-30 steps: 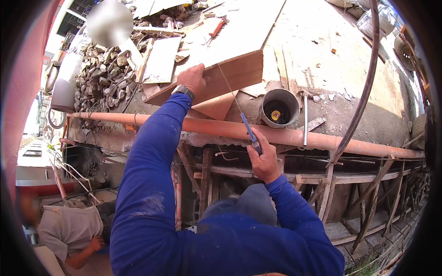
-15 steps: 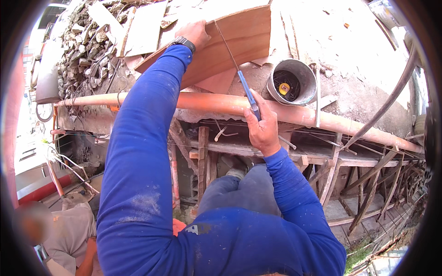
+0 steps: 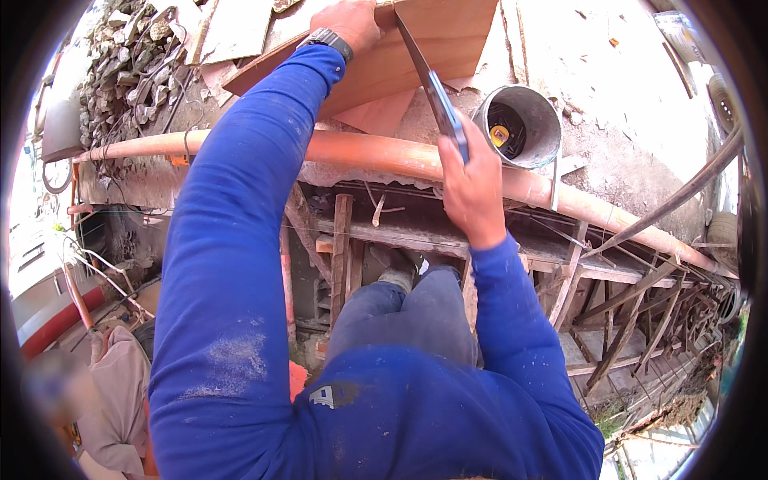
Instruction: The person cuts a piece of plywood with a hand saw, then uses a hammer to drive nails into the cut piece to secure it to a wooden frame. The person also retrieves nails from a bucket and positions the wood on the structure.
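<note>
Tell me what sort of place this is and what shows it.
Probably a construction site: a heap of rubble, rough wooden props and a blue-handled saw in the person's right hand.

Right hand [image 3: 474,188] grips saw [image 3: 438,92] — blade [image 3: 415,48] at edge of wooden board [image 3: 416,72] — left hand [image 3: 352,22] holding board.

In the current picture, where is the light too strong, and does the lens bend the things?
Head view: glare turns much of the ground at upper right nearly white; same head view: the long orange pipe looks bowed inside the dark round rim, while the saw shows clear edges.
</note>
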The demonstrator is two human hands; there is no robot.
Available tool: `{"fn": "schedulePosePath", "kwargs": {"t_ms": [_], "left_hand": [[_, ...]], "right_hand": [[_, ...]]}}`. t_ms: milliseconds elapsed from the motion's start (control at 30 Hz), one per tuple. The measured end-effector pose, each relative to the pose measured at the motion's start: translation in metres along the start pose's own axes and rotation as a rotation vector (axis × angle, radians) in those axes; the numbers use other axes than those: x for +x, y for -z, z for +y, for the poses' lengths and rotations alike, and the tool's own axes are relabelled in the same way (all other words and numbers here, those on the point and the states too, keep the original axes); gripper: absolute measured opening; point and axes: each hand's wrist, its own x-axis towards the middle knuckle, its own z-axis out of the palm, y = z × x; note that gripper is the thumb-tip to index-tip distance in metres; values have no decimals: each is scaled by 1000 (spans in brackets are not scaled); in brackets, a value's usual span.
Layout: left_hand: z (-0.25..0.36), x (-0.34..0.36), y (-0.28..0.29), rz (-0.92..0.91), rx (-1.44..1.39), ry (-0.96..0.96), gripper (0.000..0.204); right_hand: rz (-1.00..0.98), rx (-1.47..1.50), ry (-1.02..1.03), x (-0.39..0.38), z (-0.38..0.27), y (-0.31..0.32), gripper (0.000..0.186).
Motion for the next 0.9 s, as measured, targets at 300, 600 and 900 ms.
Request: {"fn": "schedulePosePath", "kwargs": {"t_ms": [300, 600, 900], "left_hand": [[-7, 10, 9, -76, -21, 6, 36], [15, 9, 2, -51, -27, -50, 34], [-7, 21, 20, -53, -53, -11, 37]], "right_hand": [[41, -79, 239, 12, 30, -13, 45], [105, -119, 211, 121, 43, -46, 35], [-4, -97, 83, -80, 39, 12, 49]]}}
